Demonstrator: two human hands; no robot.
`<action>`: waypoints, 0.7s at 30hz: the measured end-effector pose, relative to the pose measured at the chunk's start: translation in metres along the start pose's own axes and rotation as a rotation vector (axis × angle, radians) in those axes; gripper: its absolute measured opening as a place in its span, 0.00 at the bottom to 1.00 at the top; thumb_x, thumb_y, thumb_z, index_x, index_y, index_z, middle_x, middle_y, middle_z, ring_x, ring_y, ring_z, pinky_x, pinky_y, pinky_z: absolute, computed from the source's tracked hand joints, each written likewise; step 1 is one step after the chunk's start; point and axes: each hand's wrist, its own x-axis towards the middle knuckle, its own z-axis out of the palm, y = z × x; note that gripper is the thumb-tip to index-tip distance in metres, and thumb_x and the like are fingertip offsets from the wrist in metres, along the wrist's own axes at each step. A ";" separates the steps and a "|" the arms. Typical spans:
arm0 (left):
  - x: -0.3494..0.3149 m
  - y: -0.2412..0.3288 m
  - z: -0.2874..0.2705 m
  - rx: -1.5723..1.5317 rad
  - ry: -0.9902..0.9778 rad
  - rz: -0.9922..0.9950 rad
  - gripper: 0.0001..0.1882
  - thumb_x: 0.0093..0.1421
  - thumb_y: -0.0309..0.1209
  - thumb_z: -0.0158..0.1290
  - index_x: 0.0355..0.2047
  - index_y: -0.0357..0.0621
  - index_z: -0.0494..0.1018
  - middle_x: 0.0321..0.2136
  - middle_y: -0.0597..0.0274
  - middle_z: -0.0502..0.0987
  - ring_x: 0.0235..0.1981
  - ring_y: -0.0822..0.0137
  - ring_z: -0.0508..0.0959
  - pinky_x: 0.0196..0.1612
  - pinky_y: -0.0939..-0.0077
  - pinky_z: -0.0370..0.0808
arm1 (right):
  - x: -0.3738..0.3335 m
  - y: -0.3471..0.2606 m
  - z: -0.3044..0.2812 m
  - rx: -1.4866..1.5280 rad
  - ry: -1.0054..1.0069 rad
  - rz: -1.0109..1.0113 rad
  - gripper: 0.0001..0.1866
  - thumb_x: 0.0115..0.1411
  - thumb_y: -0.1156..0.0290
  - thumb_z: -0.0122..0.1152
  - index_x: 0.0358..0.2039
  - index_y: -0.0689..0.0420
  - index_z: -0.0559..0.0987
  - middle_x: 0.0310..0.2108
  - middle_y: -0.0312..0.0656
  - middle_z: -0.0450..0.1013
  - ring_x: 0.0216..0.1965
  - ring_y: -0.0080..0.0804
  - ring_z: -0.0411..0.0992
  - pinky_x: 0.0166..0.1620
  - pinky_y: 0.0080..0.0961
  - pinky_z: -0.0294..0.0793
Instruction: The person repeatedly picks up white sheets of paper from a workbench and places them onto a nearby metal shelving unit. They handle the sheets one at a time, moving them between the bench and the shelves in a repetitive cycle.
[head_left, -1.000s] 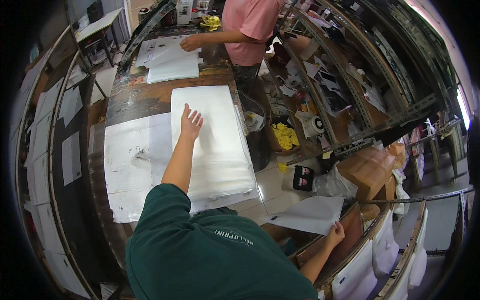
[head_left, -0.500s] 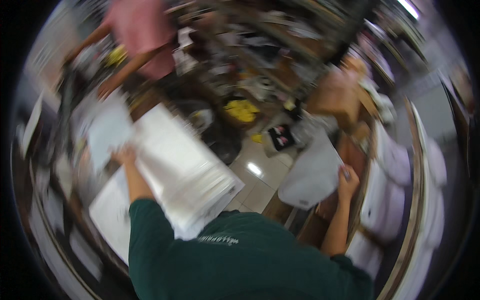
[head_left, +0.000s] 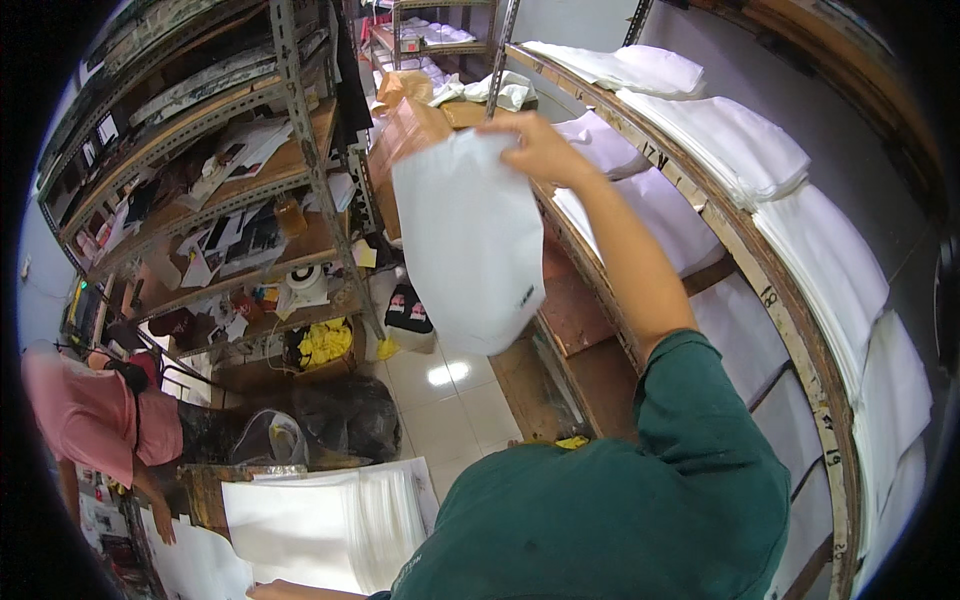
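My right hand (head_left: 535, 150) is raised, its fingers closed on the top edge of a pale white sheet (head_left: 470, 240). The sheet hangs down with a curved lower edge and a small dark mark near one corner. At the lower left, my left hand (head_left: 275, 590) is beside a thick stack of white sheets (head_left: 300, 515); the frame's edge cuts it off, and its fingers do not show clearly. Another white sheet (head_left: 200, 560) lies left of the stack, next to a co-worker's hand (head_left: 160, 522).
Shelves (head_left: 800, 400) of folded white pieces (head_left: 730, 140) run along my right. A cluttered metal rack (head_left: 310, 150) stands ahead to the left. On the tiled floor (head_left: 430, 400) are a black plastic bag (head_left: 350, 410) and a box of yellow items (head_left: 325, 345). A person in pink (head_left: 90, 410) stands at left.
My view has turned to the right. My right hand has lifted the pale sheet up and forward towards the shelves. My left hand, earlier on the white sheets, is now at the lower edge.
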 end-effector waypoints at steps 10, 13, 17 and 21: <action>-0.062 -0.008 0.034 -0.061 -0.124 0.157 0.19 0.46 0.23 0.58 0.32 0.25 0.60 0.21 0.47 0.69 0.24 0.53 0.75 0.29 0.63 0.78 | 0.004 0.149 -0.314 -0.192 0.625 0.421 0.26 0.46 0.75 0.50 0.50 0.52 0.72 0.39 0.42 0.72 0.36 0.28 0.69 0.40 0.30 0.71; -0.114 0.007 0.052 -0.086 -0.197 0.157 0.20 0.46 0.22 0.57 0.33 0.27 0.58 0.22 0.48 0.68 0.26 0.53 0.74 0.31 0.61 0.76 | -0.055 0.170 -0.389 -0.124 0.740 0.623 0.25 0.49 0.74 0.46 0.50 0.45 0.72 0.33 0.34 0.71 0.32 0.24 0.67 0.38 0.28 0.68; -0.178 0.018 0.074 -0.145 -0.242 0.074 0.23 0.47 0.25 0.57 0.38 0.26 0.58 0.24 0.47 0.69 0.29 0.56 0.73 0.34 0.60 0.72 | -0.153 0.206 -0.460 -0.225 0.827 0.815 0.23 0.50 0.71 0.47 0.49 0.45 0.72 0.27 0.31 0.69 0.27 0.22 0.65 0.32 0.26 0.67; -0.227 0.011 0.099 -0.101 -0.364 0.011 0.16 0.51 0.29 0.55 0.38 0.33 0.67 0.30 0.52 0.73 0.31 0.63 0.73 0.32 0.69 0.69 | -0.229 0.275 -0.513 -0.463 0.843 0.933 0.27 0.44 0.77 0.45 0.48 0.51 0.74 0.35 0.38 0.72 0.32 0.27 0.69 0.31 0.27 0.69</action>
